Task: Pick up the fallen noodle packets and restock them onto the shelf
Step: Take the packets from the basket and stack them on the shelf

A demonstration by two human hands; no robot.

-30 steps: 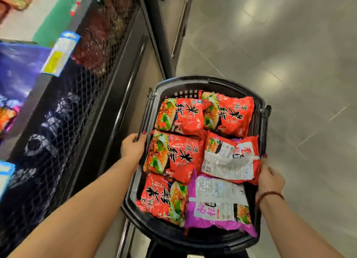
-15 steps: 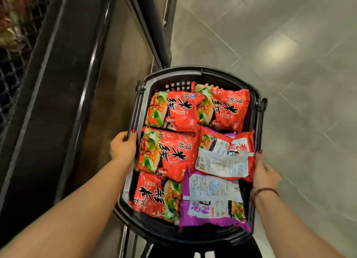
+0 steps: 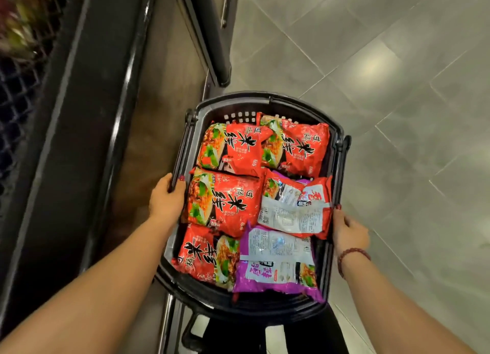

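Note:
A black plastic basket point(image 3: 267, 102) hangs in front of me, filled with several noodle packets. Most are red packets point(image 3: 225, 200) lying face up; one red packet point(image 3: 294, 208) lies back side up. A purple packet point(image 3: 275, 263) lies at the near right corner. My left hand point(image 3: 165, 200) grips the basket's left rim, thumb over the edge. At the right rim my right hand point(image 3: 347, 229) holds on, a bead bracelet on its wrist.
The dark base of the shelf unit point(image 3: 79, 141) runs along the left, with wire mesh point(image 3: 16, 94) and blurred goods at the top left. A black post point(image 3: 209, 35) stands just beyond the basket. Grey floor tiles point(image 3: 397, 115) spread to the right.
The view has tipped further down and the basket has come closer to me. The shelf goods and price tags have slid out of view. Both hands keep their hold on the rims.

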